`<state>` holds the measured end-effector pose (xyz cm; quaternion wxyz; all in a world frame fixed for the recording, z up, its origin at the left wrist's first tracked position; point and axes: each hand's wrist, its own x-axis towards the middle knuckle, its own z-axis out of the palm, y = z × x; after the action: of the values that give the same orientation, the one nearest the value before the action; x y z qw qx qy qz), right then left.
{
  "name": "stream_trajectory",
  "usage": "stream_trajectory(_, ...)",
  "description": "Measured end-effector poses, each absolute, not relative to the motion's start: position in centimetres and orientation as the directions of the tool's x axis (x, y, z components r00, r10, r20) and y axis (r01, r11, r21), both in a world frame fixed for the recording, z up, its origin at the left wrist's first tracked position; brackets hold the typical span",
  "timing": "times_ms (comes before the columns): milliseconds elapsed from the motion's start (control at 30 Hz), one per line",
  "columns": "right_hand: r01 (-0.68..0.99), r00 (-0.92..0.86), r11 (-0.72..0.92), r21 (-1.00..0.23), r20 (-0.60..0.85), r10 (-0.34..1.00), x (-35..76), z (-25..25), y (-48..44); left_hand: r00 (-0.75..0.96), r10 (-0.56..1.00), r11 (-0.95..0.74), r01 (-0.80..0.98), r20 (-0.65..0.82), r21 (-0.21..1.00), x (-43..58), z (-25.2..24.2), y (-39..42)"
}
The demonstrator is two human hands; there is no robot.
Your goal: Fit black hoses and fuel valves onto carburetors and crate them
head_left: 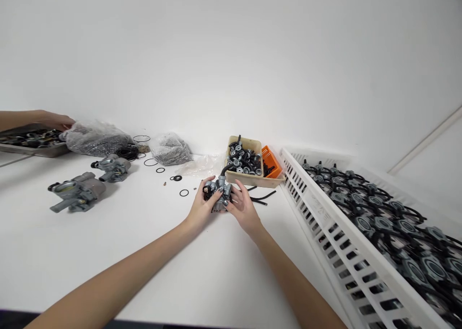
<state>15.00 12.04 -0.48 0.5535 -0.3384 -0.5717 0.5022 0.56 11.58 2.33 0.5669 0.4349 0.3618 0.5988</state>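
Note:
Both my hands hold a small grey metal carburetor (219, 192) just above the white table (144, 252). My left hand (203, 205) grips its left side, fingers curled round the body. My right hand (242, 208) wraps its right side, fingers closed on it. A black hose rises from the top of the part toward the beige bin (245, 177) right behind it, which holds several small black and silver parts.
Two larger grey carburetor bodies (77, 192) (112, 168) lie at the left. Black O-rings (184, 193) and plastic bags of small parts (169, 148) sit behind. An orange basket (271, 161) adjoins the bin. A white slotted crate (346, 233) of assembled parts fills the right. Another person's hand (54, 120) reaches over a tray far left.

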Motion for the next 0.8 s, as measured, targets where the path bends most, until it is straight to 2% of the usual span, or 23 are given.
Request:
stream_trajectory(100, -0.211, -0.176, 0.21, -0.955, 0.249, 0.952, 14.7, -0.3, 12.1, 0.053, 0.993, -0.082, -0.341, 0.106, 0.936, 0.6, 2.3, 11.4)
stream_trajectory(300, -0.259, -0.12, 0.198, -0.945, 0.235, 0.965, 14.9, 0.0, 12.3, 0.093, 0.992, -0.045, -0.354, 0.083, 0.934, 0.7, 2.5, 11.5)
stream_trajectory(567, -0.257, -0.099, 0.151, -0.955, 0.181, 0.978, 15.3, 0.3, 12.7, 0.118, 0.99, -0.024, -0.368, 0.072, 0.93, 0.5, 1.9, 11.7)
stream_trajectory(733, -0.213, -0.094, 0.13, -0.968, 0.153, 0.984, 15.2, 1.2, 12.1, 0.165, 0.986, 0.031, -0.376, 0.034, 0.926, 0.2, 1.9, 12.3)
stream_trajectory(800, -0.121, -0.068, 0.142, -0.982, 0.151, 0.986, 15.2, 1.7, 11.5, 0.189, 0.982, 0.062, -0.388, 0.013, 0.92, 0.0, 2.1, 12.4)
